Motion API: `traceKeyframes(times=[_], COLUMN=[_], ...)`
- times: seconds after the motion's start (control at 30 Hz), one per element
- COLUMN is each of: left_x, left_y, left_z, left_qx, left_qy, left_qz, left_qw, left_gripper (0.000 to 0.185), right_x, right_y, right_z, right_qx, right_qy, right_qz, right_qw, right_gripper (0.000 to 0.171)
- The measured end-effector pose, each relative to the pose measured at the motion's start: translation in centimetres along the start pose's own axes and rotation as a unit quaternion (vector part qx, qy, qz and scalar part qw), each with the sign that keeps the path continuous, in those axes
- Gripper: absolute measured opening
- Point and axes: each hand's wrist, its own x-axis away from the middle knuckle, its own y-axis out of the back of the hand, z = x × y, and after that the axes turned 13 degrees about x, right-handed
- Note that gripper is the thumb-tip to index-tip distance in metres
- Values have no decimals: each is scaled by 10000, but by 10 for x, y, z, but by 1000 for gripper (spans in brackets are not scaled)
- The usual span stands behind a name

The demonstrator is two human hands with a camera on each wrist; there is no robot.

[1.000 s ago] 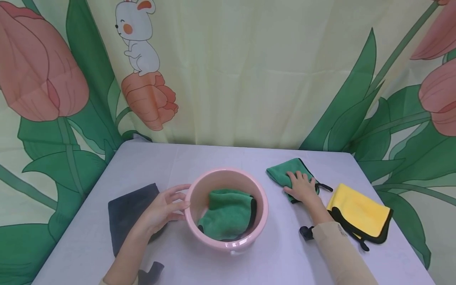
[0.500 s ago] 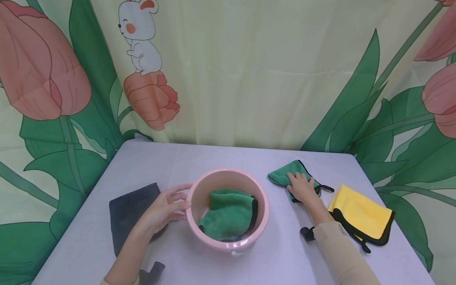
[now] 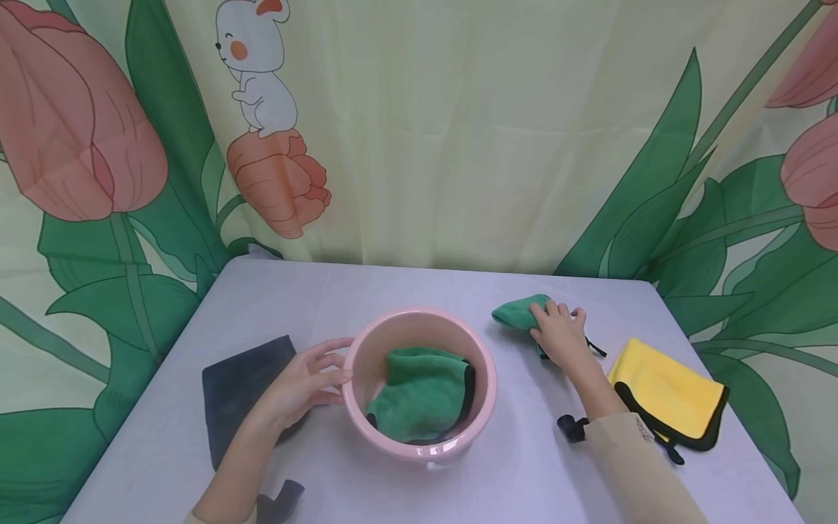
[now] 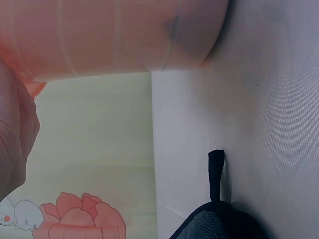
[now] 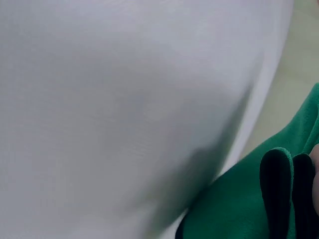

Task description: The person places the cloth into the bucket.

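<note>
A pink basin point(image 3: 419, 444) stands mid-table with a green cloth point(image 3: 419, 393) lying inside it. My left hand point(image 3: 308, 382) rests with straight fingers against the basin's left wall; the left wrist view shows that pink wall point(image 4: 114, 37) close up. To the right of the basin, my right hand point(image 3: 559, 333) grips a second green cloth point(image 3: 517, 313) with black edging, bunching it up on the table. The right wrist view shows this green cloth point(image 5: 239, 209) and its black trim.
A dark grey cloth point(image 3: 238, 386) lies left of the basin under my left forearm. A yellow cloth with black edging point(image 3: 664, 389) lies at the right, near the table edge. A floral curtain point(image 3: 425, 131) hangs behind the white table point(image 3: 393, 291).
My right hand has drawn the flat green cloth together into a bunch and shifted slightly back. The left hand and basin have not moved.
</note>
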Motion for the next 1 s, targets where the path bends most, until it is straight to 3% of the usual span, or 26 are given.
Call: traceKeyframes(times=[0.27,0.63,0.8,1.0], left_x=[0,1,1,2], left_y=[-1,1,0,0], left_z=[0,-1,-2,-2], left_qx=[-8,61,82,145], left_qy=[7,33,46,45], left_qz=[-22,71,63,96], left_qw=[10000,10000,9999,9998], left_gripper=[59,58,58,58], right_x=[2,13,23,33], right_y=[26,85,111,132], right_z=[6,29,45,66], right_qx=[140,212,354,430], right_qy=[256,706,984,1486], right_qz=[-647,-1544,-1958,-2643], right_qw=[9975,9853,9750,9520], right_gripper=[40,43,45,48])
